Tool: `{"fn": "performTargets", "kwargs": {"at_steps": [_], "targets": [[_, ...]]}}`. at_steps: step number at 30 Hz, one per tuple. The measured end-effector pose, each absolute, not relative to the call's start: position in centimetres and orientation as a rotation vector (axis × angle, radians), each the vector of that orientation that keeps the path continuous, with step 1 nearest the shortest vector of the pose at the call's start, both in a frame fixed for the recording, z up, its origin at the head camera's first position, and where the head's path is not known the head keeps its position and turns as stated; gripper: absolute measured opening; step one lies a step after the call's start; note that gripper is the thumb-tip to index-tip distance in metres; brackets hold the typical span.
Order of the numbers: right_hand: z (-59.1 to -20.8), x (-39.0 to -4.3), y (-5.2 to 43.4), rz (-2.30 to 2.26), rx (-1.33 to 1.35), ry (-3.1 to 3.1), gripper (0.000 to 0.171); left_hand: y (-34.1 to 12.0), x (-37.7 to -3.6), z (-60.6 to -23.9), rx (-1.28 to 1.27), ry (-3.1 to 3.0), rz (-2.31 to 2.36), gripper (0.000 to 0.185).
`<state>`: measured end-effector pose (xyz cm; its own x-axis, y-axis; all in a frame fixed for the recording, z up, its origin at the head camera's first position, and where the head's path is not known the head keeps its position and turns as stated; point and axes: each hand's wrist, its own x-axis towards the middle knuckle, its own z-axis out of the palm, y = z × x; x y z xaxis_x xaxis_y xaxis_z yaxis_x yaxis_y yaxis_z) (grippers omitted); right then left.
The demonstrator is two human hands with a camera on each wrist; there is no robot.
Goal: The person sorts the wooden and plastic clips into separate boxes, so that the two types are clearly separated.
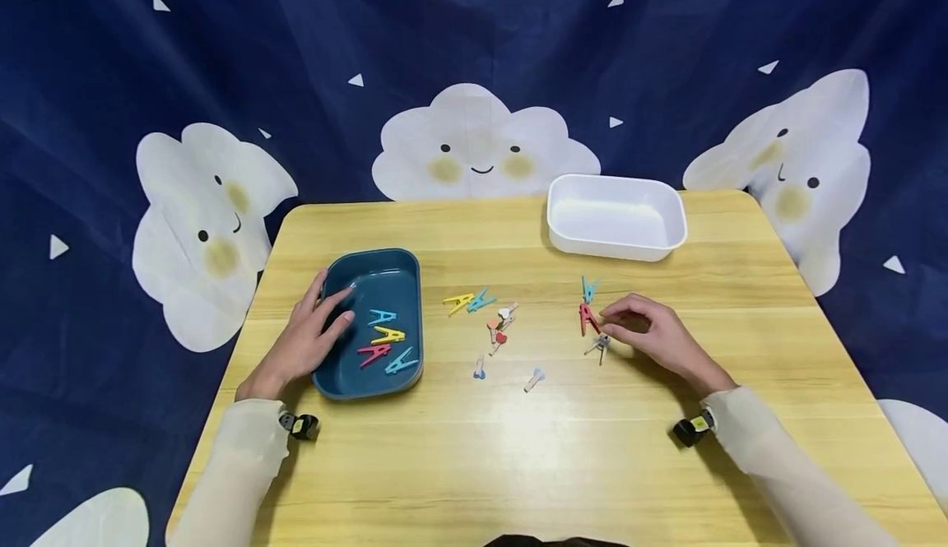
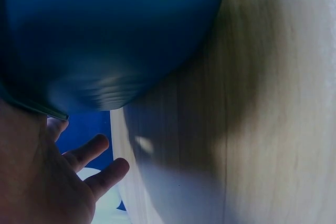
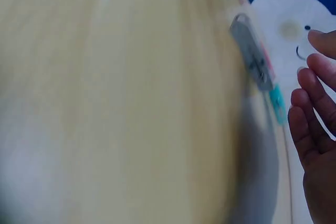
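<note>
Red plastic clothespin pinched at fingertips of right hand, on the wooden table right of centre. Left hand flat, fingers relaxed, steadying dark teal plastic tray. Probably mid-pickup; next: lift, carry leftward to tray.

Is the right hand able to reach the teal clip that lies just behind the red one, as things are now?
Probably yes. The right hand has its fingertips at the red clip, and the teal clip lies just beyond it on the bare table. Nothing stands between them.
</note>
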<state>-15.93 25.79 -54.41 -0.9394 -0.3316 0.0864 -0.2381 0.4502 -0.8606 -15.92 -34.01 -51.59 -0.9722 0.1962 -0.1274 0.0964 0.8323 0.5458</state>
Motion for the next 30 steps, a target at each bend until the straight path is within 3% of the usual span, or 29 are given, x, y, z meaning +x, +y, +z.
{"fn": "performTargets", "kwargs": {"at_steps": [22, 30], "targets": [[-55.5, -15.9, 27.2, -1.171, -0.683, 2.712, 0.024, -34.0, -15.9, -51.5, 0.226, 2.831, 0.821, 0.066], [-55.5, -15.8, 26.9, -1.199, -0.712, 2.679, 0.018, -34.0, -15.9, -51.4, 0.217, 2.828, 0.817, 0.066]]}}
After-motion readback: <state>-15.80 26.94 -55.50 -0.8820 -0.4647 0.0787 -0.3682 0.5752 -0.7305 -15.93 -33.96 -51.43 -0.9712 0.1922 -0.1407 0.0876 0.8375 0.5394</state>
